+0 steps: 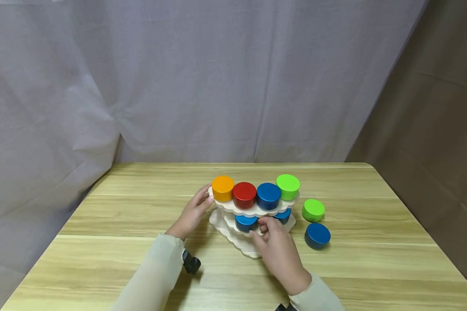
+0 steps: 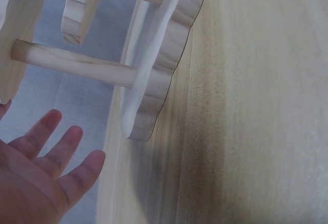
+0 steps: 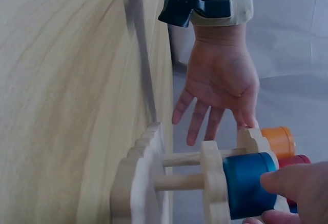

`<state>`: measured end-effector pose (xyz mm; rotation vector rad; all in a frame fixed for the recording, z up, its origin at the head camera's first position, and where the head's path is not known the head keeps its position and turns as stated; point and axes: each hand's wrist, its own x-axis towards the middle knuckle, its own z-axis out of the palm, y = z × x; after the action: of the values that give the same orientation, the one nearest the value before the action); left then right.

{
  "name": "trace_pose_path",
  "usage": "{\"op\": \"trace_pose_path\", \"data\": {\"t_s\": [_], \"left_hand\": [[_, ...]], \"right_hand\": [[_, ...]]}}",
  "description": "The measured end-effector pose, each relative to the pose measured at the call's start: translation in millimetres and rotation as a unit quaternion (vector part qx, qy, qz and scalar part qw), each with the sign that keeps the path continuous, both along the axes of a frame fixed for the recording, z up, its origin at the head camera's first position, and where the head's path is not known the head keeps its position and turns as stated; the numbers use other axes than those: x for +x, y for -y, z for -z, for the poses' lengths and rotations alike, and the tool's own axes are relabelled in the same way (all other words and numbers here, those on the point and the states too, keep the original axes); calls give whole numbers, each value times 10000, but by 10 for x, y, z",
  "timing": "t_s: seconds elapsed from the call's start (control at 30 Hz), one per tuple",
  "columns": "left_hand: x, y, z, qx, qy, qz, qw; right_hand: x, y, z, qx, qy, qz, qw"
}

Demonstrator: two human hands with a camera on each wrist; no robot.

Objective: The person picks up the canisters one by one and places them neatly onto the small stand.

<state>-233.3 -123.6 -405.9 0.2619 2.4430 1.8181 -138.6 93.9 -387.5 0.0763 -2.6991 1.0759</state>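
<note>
A tiered wooden stand (image 1: pixel 249 250) has scalloped boards joined by round pegs. On its top board (image 1: pixel 253 211) stand an orange cylinder (image 1: pixel 222 188), a red cylinder (image 1: pixel 244 195), a blue cylinder (image 1: pixel 268 196) and a green cylinder (image 1: pixel 288 187). My left hand (image 1: pixel 192 214) touches the top board's left edge, its fingers extended in the left wrist view. Curled fingers of my right hand (image 1: pixel 278 248) pinch a blue cylinder (image 3: pixel 250 185) on the middle board (image 3: pixel 215 183). Another blue cylinder (image 1: pixel 283 216) stands farther right on that board, partly hidden.
Right of the stand, a loose green cylinder (image 1: pixel 313 210) and a loose blue cylinder (image 1: pixel 317 236) rest on the wooden table (image 1: pixel 373 259). Grey curtains (image 1: pixel 218 86) hang behind the table. A black wrist strap (image 3: pixel 195 8) is on the left sleeve.
</note>
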Motion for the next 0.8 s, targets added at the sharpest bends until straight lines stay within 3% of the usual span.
{"op": "trace_pose_path", "data": {"t_s": [0.13, 0.3, 0.6, 0.8], "left_hand": [[0, -8, 0, 7, -24, 12, 10000], [15, -2, -17, 66, -46, 79, 9999], [210, -40, -304, 15, -38, 185, 9998], [230, -56, -332, -42, 33, 128, 9999]], "right_hand": [[41, -94, -41, 230, -86, -121, 9996], [69, -276, -56, 750, -701, -358, 9941], [71, -631, -26, 1341, -1264, -825, 9794], [43, -907, 20, 1549, -1353, -874, 9747]]}}
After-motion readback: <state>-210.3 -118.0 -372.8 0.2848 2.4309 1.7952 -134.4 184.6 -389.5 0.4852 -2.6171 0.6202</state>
